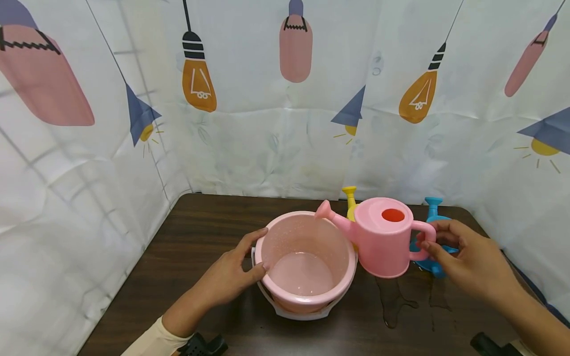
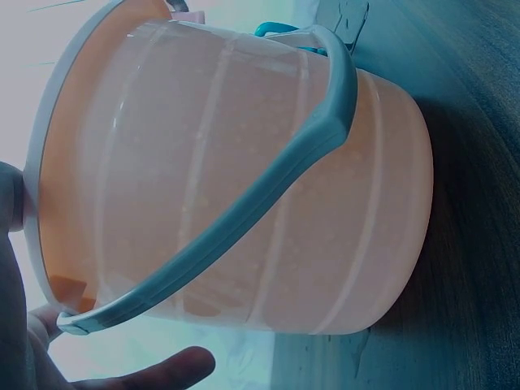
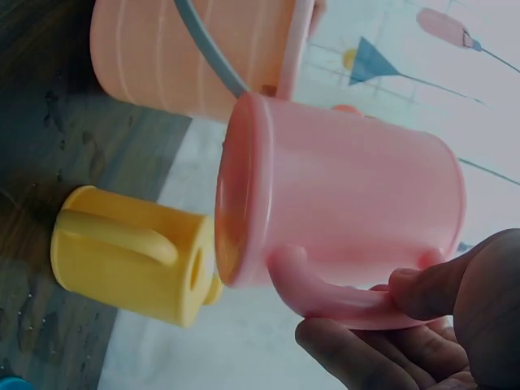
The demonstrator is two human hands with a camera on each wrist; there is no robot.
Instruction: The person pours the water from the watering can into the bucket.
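Observation:
A pink watering can (image 1: 385,237) is held in the air at the bucket's right side, its spout reaching over the rim. My right hand (image 1: 472,262) grips its handle, thumb on one side and fingers round the other, as the right wrist view also shows. The pink bucket (image 1: 307,301) stands upright on the table, with small specks or bubbles visible at its bottom. My left hand (image 1: 229,277) holds the bucket's left rim between thumb and fingers. In the left wrist view, one finger points out beside the bucket's grey handle (image 2: 244,215), which hangs down the side.
A yellow watering can (image 3: 130,252) stands behind the pink one. At the right, partly behind my right hand, is a blue watering can (image 1: 434,267). Wet trails (image 1: 394,304) run over the dark wooden table (image 1: 213,222). A patterned white curtain (image 1: 267,143) hangs behind.

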